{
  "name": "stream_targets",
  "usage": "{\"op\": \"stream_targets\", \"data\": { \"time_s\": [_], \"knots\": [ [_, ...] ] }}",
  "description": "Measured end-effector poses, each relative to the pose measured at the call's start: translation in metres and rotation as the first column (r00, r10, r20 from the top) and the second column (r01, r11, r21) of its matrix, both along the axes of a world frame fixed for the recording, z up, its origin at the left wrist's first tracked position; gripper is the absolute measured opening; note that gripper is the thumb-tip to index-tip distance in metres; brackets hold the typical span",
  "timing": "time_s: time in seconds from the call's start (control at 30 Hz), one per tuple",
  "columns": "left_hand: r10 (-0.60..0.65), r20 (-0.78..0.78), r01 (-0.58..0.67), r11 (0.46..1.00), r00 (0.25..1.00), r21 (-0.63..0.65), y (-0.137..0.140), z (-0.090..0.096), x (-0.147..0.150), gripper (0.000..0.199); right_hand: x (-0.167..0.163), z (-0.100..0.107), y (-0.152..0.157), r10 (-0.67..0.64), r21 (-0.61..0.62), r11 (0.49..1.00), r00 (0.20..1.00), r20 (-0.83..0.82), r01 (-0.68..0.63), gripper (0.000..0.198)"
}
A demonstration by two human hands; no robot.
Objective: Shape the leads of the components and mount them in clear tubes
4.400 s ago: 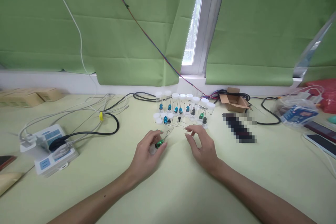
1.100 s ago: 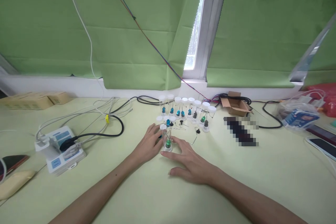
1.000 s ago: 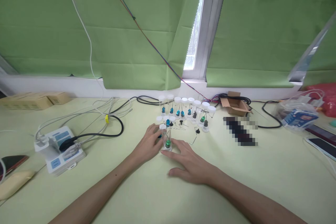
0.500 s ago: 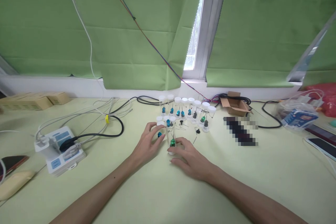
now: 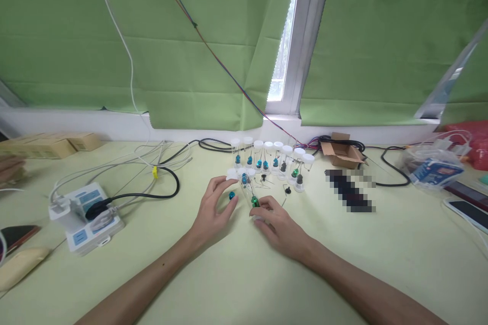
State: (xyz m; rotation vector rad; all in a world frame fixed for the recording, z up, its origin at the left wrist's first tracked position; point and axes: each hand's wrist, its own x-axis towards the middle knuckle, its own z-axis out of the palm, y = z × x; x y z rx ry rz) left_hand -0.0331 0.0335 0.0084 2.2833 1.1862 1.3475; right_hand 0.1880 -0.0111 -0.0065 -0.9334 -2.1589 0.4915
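My right hand (image 5: 280, 224) is closed on the lower end of a clear vial (image 5: 249, 189), which leans with its top to the left. Inside this vial are a shiny green piece (image 5: 255, 202) and a thin wire. My left hand (image 5: 214, 208) is open, thumb and fingers apart, just left of the vial. A small blue piece (image 5: 232, 195) lies on the table between its thumb and fingers. Beyond the hands stand several white-capped vials (image 5: 268, 158) in a row, with blue, green and dark pieces inside. Bent wires (image 5: 256, 183) and a small black part (image 5: 287, 190) lie nearby.
A white power strip (image 5: 91, 213) with plugs and cables sits at left. An open cardboard box (image 5: 342, 155) stands behind on the right, near a plastic bag with a blue pack (image 5: 436, 172) and a phone (image 5: 468, 213). Another person's hand (image 5: 11, 168) shows at the left edge.
The vial has gone from nearly upright to leaning, its lower end shifted right with my right fingers closed round it. My left fingers have drawn slightly away. Another person's hand shows more at the left.
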Motion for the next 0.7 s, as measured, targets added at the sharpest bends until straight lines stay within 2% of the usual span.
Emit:
{"op": "stream_targets", "data": {
  "time_s": [0.3, 0.7],
  "knots": [
    [-0.127, 0.176, 0.139, 0.989, 0.976, -0.058, -0.008, 0.003, 0.003, 0.034, 0.0, 0.0, 0.0, 0.016, 0.023, 1.0, 1.0, 0.001, -0.016, 0.025],
    [-0.21, 0.341, 0.245, 0.967, 0.916, -0.063, -0.01, 0.004, 0.006, 0.03, 0.0, 0.0, 0.0, 0.031, 0.055, 0.998, 0.999, 0.018, -0.032, 0.025]
  ]
}}
